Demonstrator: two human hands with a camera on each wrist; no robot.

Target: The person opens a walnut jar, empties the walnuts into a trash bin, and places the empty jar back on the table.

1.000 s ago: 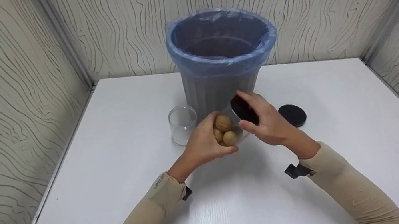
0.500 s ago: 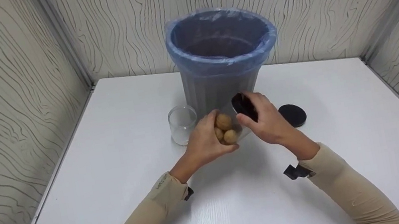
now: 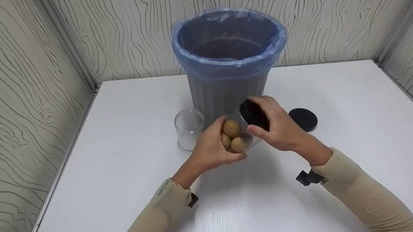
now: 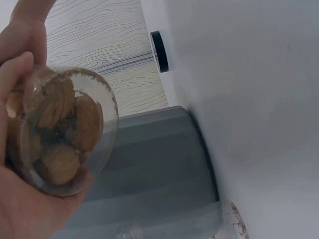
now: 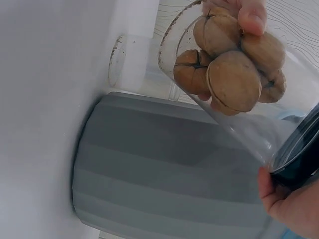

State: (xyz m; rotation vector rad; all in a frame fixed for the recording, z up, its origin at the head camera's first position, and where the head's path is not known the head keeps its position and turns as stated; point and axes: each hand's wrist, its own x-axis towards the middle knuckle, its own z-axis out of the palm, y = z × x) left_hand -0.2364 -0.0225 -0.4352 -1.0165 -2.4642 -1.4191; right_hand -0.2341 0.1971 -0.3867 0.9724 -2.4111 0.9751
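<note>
A clear jar (image 5: 249,137), near the middle of the head view, was tilted over, its base toward the lower left and its mouth end toward the right. Brown specks dotted the edge of its base. Inside clustered at least five walnuts (image 5: 233,82), tan and rounded, some with dark seams running across their shells. A glossy black lid (image 3: 253,114) stood at the mouth end; whether it was fully seated could not be told.

The left hand (image 3: 211,146) was curved around the base end of the jar, spread about as wide as the glass, fingers on one side and thumb on the other. The right hand (image 3: 279,127) gripped the lid, fingers over its upper edge and thumb at its lower edge. Both arms came up from the bottom of the frame in beige sleeves (image 3: 363,188).

They were above a white table (image 3: 91,202). A second clear jar (image 3: 190,129) stood upright left of centre, and another black lid (image 3: 303,119) lay flat right of centre. Behind the hands rose a grey ribbed bin (image 3: 213,91), a blue bag (image 3: 234,69) folded over its rim. Pale panels (image 3: 125,29) with dark wood-grain lines filled the top and both sides.
</note>
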